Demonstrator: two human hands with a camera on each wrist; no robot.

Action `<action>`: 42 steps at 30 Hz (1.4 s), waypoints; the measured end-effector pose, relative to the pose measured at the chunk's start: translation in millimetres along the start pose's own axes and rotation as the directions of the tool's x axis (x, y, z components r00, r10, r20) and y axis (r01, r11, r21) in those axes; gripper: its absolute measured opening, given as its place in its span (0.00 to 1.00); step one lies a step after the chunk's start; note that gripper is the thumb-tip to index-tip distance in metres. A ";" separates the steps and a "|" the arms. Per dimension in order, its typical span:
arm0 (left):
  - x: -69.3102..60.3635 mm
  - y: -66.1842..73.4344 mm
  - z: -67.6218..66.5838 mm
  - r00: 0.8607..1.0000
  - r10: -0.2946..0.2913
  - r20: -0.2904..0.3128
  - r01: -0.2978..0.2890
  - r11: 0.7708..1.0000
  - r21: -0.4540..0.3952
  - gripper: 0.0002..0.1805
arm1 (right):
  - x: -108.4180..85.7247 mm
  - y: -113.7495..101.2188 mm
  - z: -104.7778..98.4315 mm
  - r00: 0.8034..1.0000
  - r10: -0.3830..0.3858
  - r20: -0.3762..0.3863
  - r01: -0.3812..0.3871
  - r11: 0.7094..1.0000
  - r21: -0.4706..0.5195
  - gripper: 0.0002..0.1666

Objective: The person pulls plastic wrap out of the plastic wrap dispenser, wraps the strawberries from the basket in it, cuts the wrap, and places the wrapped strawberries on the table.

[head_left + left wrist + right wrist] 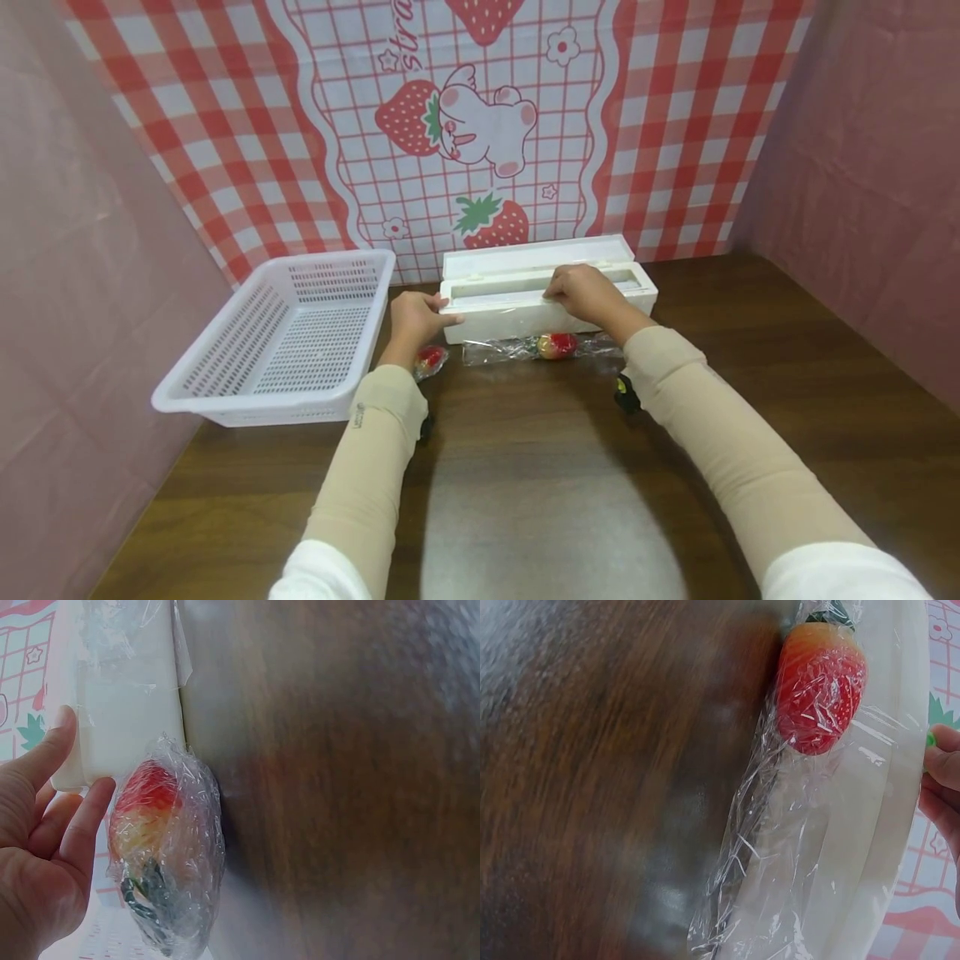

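A long white cling film dispenser (517,321) stands near the back of the table with its lid (540,254) raised. My left hand (416,321) grips its left end, thumb and fingers on either side of the corner. At the upper front edge, right of the middle, my right hand (588,293) pinches a small green piece (931,740). Clear film (491,352) hangs down the front, with a red and yellow toy strawberry (557,346) under or in it. Below my left hand lies another toy strawberry (154,817), wrapped in crinkled film.
A white plastic basket (273,408) with slotted walls stands left of the dispenser. Behind hangs a checked strawberry-print cloth (675,125). Pink cloth (855,183) closes off both sides. Brown wooden tabletop (525,467) spreads between my forearms.
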State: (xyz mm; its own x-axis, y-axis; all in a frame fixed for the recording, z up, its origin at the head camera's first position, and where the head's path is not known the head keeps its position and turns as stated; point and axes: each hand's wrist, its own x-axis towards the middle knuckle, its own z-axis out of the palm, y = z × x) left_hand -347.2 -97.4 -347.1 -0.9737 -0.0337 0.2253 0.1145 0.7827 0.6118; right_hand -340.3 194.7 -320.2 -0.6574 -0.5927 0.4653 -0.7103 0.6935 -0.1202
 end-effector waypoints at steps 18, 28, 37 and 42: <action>-2.1 0.7 0.6 0.999 0.038 -0.032 -0.038 0.999 0.019 0.23 | -14.8 12.0 -7.5 0.999 0.042 0.010 -0.041 0.998 -0.055 0.06; -3.9 1.5 -0.1 0.999 0.034 -0.023 -0.034 0.999 0.002 0.24 | -22.5 16.8 -12.4 0.997 0.082 0.006 -0.081 0.993 -0.089 0.06; -2.1 0.3 0.3 0.999 0.033 -0.025 -0.033 0.999 -0.005 0.24 | -29.7 23.4 -16.4 0.996 0.089 -0.006 -0.089 0.991 -0.102 0.08; -2.2 0.2 0.5 0.999 0.026 -0.024 -0.026 1.000 0.002 0.24 | -33.5 28.7 -17.2 0.997 0.077 -0.025 -0.079 0.992 -0.099 0.08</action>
State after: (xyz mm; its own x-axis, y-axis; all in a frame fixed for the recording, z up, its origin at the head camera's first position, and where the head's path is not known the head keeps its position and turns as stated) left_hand -345.1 -96.8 -347.8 -0.9655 -0.0280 0.2588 0.1393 0.7844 0.6044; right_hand -334.3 241.5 -324.2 -0.7039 -0.5271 0.4761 -0.6275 0.7755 -0.0693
